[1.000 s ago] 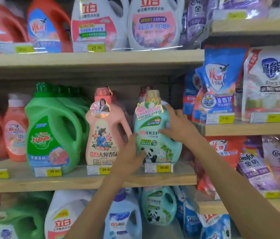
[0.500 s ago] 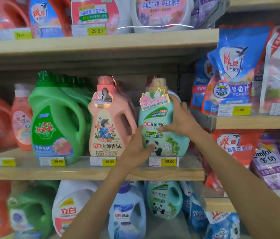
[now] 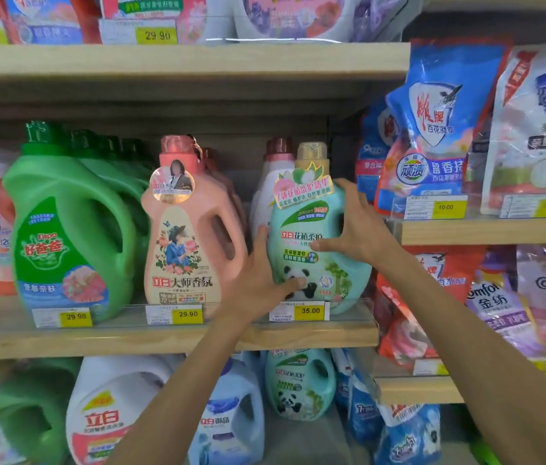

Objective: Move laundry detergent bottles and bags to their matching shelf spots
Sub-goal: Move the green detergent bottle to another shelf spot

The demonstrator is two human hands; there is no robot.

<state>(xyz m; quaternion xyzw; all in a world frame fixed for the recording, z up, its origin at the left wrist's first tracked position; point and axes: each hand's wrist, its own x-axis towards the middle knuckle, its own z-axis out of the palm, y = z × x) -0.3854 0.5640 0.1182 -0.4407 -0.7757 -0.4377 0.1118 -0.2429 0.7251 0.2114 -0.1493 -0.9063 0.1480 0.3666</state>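
Observation:
A teal panda-label detergent bottle with a gold cap stands at the right end of the middle shelf, above a 35.00 price tag. My left hand grips its lower left side, thumb across the panda. My right hand grips its right side and handle, thumb on the front label. To its left stand a pink bottle and a green bottle. Blue and white detergent bags fill the right shelves.
A white bottle with a dark red cap stands right behind the teal one. The upper shelf board hangs close above the caps. Below sit a second panda bottle, a white bottle and a blue bottle.
The camera has come closer and tilted down a little. Both hands stay on the teal panda bottle, which keeps its place at the shelf's right end.

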